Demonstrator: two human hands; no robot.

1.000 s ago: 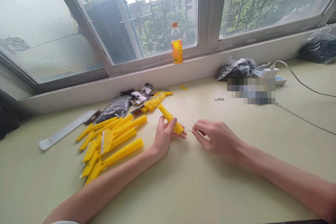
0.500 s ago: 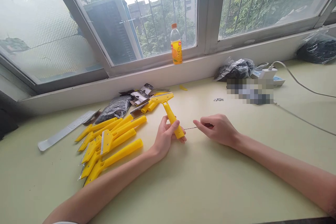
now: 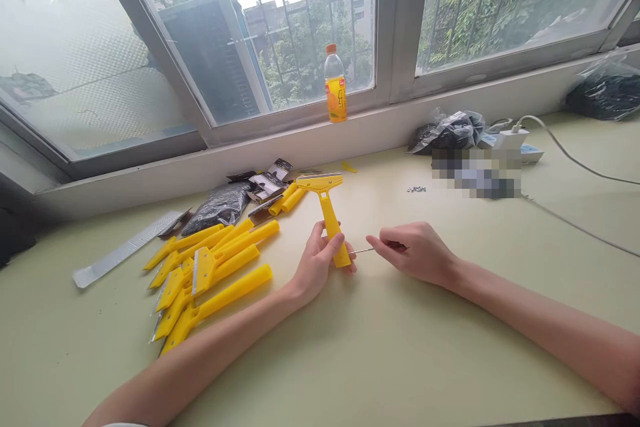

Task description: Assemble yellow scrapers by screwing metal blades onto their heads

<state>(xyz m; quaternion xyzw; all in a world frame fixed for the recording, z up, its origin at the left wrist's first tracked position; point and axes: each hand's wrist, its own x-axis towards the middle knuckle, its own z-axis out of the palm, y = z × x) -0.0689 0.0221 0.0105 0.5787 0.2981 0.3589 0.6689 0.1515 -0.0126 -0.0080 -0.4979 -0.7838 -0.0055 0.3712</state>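
A yellow scraper (image 3: 330, 219) stands nearly upright in my left hand (image 3: 316, 263), its wide head with a metal edge at the top. My thumb lies across the lower handle. To the right, my right hand (image 3: 417, 252) is closed around a thin metal rod (image 3: 363, 251), whose far end reaches toward the fingers of my left hand. What part of the rod lies inside the fist is hidden. Left of my left hand, several yellow scrapers (image 3: 235, 290) lie in a pile on the pale green table (image 3: 400, 360).
Small metal pieces (image 3: 416, 189) lie beyond my right hand. Behind the pile are a black plastic bag (image 3: 217, 207), printed cards (image 3: 270, 183) and a clear strip (image 3: 127, 247). A bottle (image 3: 336, 90) stands on the sill. A white adapter (image 3: 511, 140) with cables sits at right.
The scraper in my left hand has tilted more upright, its head moving right. My right hand has moved slightly down with the rod.
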